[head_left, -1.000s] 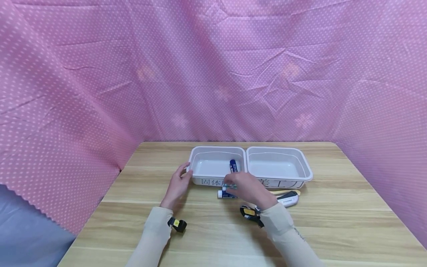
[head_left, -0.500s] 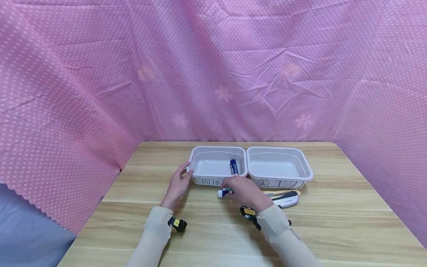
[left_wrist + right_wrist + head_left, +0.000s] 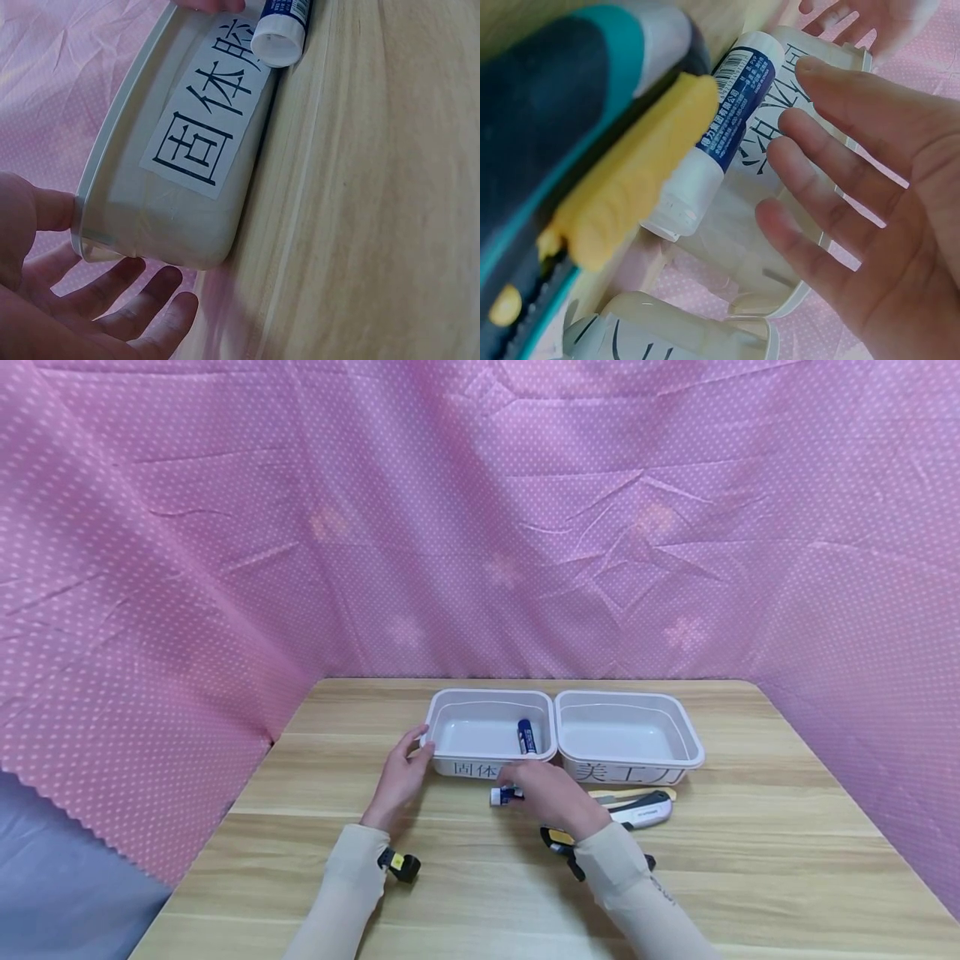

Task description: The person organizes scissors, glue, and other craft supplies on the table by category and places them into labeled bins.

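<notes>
My left hand [image 3: 399, 778] is at the left end of a white plastic bin [image 3: 120, 217], its thumb at the rim and fingers spread along the outer wall. The bin bears a printed paper label [image 3: 206, 112]. My right hand [image 3: 885, 180] reaches over the bin's front with slightly bent, separated fingers and nothing between them. Close beside those fingertips, a blue glue stick [image 3: 739, 105] with white ends lies along the bin's labelled front. In the head view my right hand covers most of it. Another blue glue stick [image 3: 527, 737] lies inside the bin.
A second white labelled bin [image 3: 688, 727] stands against the first on the right. A white-and-black utility knife [image 3: 647, 810] and a yellow one [image 3: 664, 793] lie before it. A dark-and-teal utility knife [image 3: 562, 127] with a yellow part looms close in the right wrist view.
My right hand has moved slightly down and left, now covering more of the glue sticks before the bin; the upper one is hidden. My left hand keeps its place.
</notes>
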A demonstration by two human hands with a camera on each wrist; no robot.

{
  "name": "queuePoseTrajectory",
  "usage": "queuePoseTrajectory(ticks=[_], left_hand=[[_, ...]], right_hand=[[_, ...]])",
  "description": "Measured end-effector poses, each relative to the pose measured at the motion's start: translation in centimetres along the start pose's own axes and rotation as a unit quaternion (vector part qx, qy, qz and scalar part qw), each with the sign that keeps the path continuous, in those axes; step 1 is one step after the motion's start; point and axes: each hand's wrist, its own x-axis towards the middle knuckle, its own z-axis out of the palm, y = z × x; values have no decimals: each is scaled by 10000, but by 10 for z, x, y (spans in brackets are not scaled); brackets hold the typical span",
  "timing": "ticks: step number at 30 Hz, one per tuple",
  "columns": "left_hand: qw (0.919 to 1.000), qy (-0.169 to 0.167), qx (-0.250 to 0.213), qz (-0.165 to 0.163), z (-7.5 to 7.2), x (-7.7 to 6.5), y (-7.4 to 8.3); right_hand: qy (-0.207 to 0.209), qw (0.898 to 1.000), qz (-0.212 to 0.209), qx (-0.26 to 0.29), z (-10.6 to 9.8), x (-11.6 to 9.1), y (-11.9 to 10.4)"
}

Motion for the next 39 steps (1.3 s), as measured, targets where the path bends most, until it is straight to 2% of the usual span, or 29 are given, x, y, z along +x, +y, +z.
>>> queuePoseTrajectory(ticks=[15, 31, 39], left_hand=[[10000, 2, -1, 2, -1, -1, -1], [10000, -63, -34, -54, -2, -2, 0], [10000, -18, 7, -8, -2, 0, -1]], right_hand=[[-491, 9979, 365, -197, 5, -1, -5], [-444, 9977, 356, -358, 7, 0, -6], [-553, 9964, 535, -355, 5, -2, -6]])
